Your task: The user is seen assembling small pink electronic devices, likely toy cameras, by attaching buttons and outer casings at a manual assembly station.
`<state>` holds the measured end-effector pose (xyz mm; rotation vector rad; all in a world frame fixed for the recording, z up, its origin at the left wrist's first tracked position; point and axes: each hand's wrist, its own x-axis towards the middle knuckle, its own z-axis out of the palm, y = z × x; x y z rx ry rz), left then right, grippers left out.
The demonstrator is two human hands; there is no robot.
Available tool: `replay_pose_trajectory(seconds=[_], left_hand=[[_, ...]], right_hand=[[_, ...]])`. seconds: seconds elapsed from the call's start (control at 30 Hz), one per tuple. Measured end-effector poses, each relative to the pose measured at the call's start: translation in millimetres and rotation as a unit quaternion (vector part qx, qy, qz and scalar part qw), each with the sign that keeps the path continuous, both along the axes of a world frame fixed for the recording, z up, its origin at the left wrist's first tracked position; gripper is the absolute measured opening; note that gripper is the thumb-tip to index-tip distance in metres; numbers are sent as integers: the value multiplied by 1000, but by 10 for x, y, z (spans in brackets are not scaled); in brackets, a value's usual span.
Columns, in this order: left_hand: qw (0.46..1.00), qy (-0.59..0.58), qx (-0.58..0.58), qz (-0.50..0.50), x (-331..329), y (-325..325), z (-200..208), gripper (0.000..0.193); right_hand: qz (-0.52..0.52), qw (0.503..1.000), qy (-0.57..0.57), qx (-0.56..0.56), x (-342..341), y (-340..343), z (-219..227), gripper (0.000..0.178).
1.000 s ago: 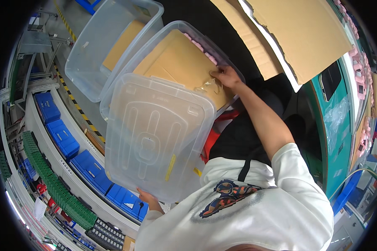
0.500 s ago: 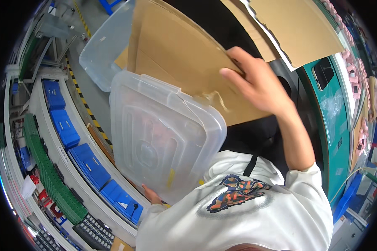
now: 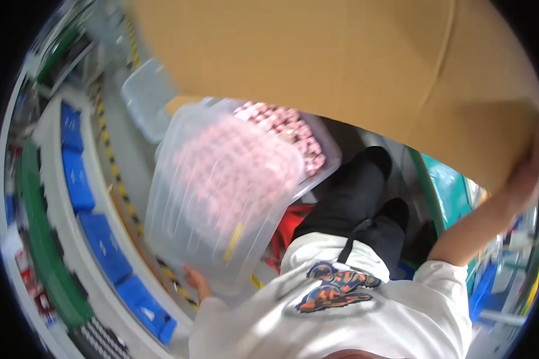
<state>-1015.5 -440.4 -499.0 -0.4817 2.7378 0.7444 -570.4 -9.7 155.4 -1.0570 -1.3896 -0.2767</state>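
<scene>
A large brown cardboard sheet (image 3: 317, 54) spans the upper part of the view, bent by a crease near its right end. At that end my right hand (image 3: 530, 158) is closed on its edge, partly blurred. My left hand (image 3: 196, 282) grips the lower left edge of a translucent plastic lid (image 3: 221, 245), its far fingers hidden behind it. The lid stands tilted over a clear storage box (image 3: 332, 161). Many small pink pieces (image 3: 281, 122) fill the box, seen past the lid's edge and dimly through it.
Blue bins (image 3: 105, 245) line a rack on the left, beside a green conveyor strip (image 3: 51, 239). Another translucent container (image 3: 148, 99) is behind the box. A teal-topped bench (image 3: 446, 185) lies to the right. Yellow-black tape (image 3: 115, 167) marks the floor.
My right hand has swung the cardboard up and far right, off the box, uncovering the pink pieces. My left hand and the lid have shifted slightly left and down.
</scene>
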Motion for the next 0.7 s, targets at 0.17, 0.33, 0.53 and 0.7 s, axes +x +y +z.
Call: replay_pose_trajectory(seconds=[0.17, 0.33, 0.53, 0.7], left_hand=[[999, -28, 21, 12, -135, -1, 97, 100], [998, -26, 30, 50, -196, 26, 6, 102], [995, -37, 42, 79, -162, 108, -85, 95], [998, -23, 39, 53, -194, 192, 9, 94]], right_hand=[[30, 965, 253, -66, 475, 373, 4, 50], [4, 939, 339, -64, 798, -107, -167, 48], [174, 867, 460, -84, 655, -598, -1329, 44], [201, 824, 519, -107, -71, -164, -1596, 49]])
